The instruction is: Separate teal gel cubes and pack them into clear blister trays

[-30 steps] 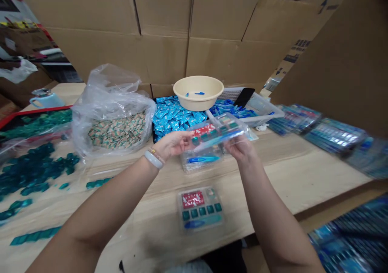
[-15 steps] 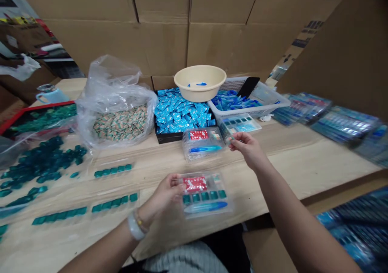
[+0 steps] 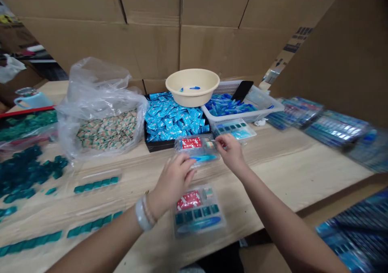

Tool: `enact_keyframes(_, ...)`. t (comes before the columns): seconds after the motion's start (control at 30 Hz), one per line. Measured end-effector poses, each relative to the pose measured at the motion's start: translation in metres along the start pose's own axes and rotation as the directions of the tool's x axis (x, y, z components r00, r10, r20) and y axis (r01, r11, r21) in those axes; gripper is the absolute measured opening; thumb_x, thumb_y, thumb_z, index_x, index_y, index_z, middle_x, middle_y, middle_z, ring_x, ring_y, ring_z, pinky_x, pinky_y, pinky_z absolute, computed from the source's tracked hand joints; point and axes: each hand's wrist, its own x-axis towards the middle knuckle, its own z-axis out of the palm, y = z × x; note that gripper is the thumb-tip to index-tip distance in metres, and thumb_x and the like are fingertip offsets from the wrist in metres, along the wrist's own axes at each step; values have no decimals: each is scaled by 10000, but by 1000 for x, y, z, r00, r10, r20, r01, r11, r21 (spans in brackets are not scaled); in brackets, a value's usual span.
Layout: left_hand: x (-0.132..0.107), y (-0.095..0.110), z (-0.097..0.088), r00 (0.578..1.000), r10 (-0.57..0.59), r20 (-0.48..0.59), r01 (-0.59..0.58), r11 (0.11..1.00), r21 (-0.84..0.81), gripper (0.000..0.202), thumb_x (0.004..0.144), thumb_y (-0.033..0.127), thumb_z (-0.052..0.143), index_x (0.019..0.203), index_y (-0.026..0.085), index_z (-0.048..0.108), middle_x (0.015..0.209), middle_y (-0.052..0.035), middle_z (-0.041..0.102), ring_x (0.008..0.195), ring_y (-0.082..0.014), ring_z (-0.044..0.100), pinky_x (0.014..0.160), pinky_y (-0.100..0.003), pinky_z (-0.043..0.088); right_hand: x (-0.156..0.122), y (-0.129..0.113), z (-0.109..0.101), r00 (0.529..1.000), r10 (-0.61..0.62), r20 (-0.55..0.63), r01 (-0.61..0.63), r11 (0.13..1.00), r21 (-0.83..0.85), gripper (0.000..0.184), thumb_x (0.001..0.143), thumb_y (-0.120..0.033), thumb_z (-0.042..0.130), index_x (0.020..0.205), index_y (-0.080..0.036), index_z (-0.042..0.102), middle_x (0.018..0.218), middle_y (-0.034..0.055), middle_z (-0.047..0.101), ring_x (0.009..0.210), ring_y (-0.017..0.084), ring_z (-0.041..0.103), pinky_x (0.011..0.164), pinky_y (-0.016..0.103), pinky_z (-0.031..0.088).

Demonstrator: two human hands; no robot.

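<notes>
In the head view, my left hand [image 3: 173,181] reaches over the front edge of a clear plastic tray [image 3: 178,143]. Its fingers are apart, close to the blue pen-shaped piece [image 3: 207,158] in that tray. My right hand [image 3: 230,151] is pinched at the tray's right edge, beside a small striped square [image 3: 209,143]; what its fingertips hold is too small to make out. A red printed packet [image 3: 191,143] also lies in this tray. Nearer me, a second clear tray [image 3: 200,232] holds a red packet, a row of teal squares and a blue pen-shaped piece.
Behind stand a bag of small striped squares [image 3: 109,129], a black box of blue packets [image 3: 172,117], a cream basin [image 3: 192,97] and a white basket [image 3: 242,110] of blue pieces. Teal pieces [image 3: 27,168] lie left. Filled packs [image 3: 336,125] are stacked right.
My left hand has let go of the near tray and moved forward to the rear one. My right hand has shifted left to that tray's edge. The camera view has shifted right.
</notes>
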Motion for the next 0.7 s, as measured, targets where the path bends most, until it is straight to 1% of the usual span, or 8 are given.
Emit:
enact_keyframes(0.07,41,-1,3,997,82,9,-82,995,55,202,807,279,471,966,205,571,958,-49,521,920,-180,467,813,-339,388,8,1,3,994,-82,71,86,995,-57,106,751,-140,443,729,-179,539,746,36,518,693,149,491,630,274,397)
enact_keyframes(0.13,75,-3,13,991,118,58,-124,985,119,215,763,338,533,912,197,595,940,-52,512,923,-199,456,792,-348,383,13,5,3,991,-91,98,98,993,-67,105,752,-134,446,725,-179,537,730,31,513,667,144,488,606,263,395)
enact_keyframes(0.23,107,-10,27,983,96,159,-125,975,184,259,715,387,575,868,183,619,930,-65,501,920,-222,453,758,-348,383,14,10,-1,999,-33,14,34,998,-56,88,752,-139,457,718,-179,527,686,15,495,613,132,467,550,245,378)
enact_keyframes(0.3,118,-14,32,974,52,219,-96,977,192,240,738,368,548,883,194,629,910,-64,512,904,-219,467,752,-341,381,12,12,-4,999,-2,-38,1,999,-37,73,754,-151,467,717,-182,522,670,8,490,592,127,453,535,242,371)
enact_keyframes(0.43,128,-20,29,952,0,305,-54,984,168,224,761,352,508,902,237,638,873,-49,545,879,-206,497,741,-320,378,8,11,-6,999,16,-31,-16,1000,4,73,759,-150,470,724,-183,525,674,6,491,592,123,446,536,242,372)
enact_keyframes(0.53,130,-20,27,955,6,298,-59,984,169,217,760,352,500,885,245,640,870,-46,561,876,-211,505,733,-323,378,6,9,-8,999,23,-23,-23,1000,13,78,767,-151,469,733,-184,531,686,12,501,606,125,451,542,245,376)
enact_keyframes(0.63,130,-18,29,964,-3,266,-47,982,184,238,786,358,448,819,229,645,843,-49,568,840,-211,516,717,-337,379,6,7,-15,1000,23,-21,-22,998,58,76,779,-169,471,758,-194,540,714,14,526,633,127,471,566,250,392)
enact_keyframes(0.7,130,-17,31,969,-2,246,-49,978,201,270,804,348,414,762,211,644,811,-51,567,811,-205,519,707,-337,377,9,7,-20,999,13,39,-17,995,99,74,779,-178,480,758,-198,548,707,9,531,644,128,483,577,250,398)
